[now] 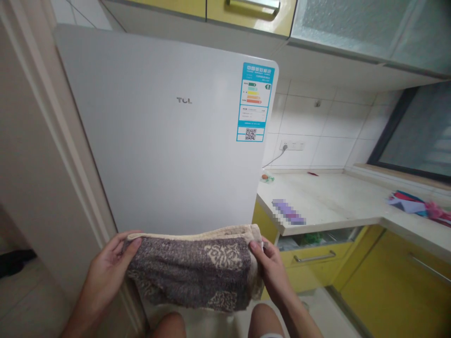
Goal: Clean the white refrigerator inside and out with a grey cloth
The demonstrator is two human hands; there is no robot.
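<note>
A folded towel (183,267), dark grey-purple with cream patterns and a cream edge, hangs stretched between my two hands in front of the fridge (169,155). My left hand (114,256) pinches its upper left corner, thumb on the near face. At the upper right corner, my right hand (269,263) grips it the same way, with the fingers behind the cloth. The towel's lower edge droops above my knees. Most of its back side is hidden from me.
A white counter (338,197) runs to the right, holding a blurred purple item (288,212), a small bag (267,177) and colourful cloths or packets (419,204). Below it are yellow cabinets (398,263) and a partly open drawer (313,258). A door frame (63,117) stands at left.
</note>
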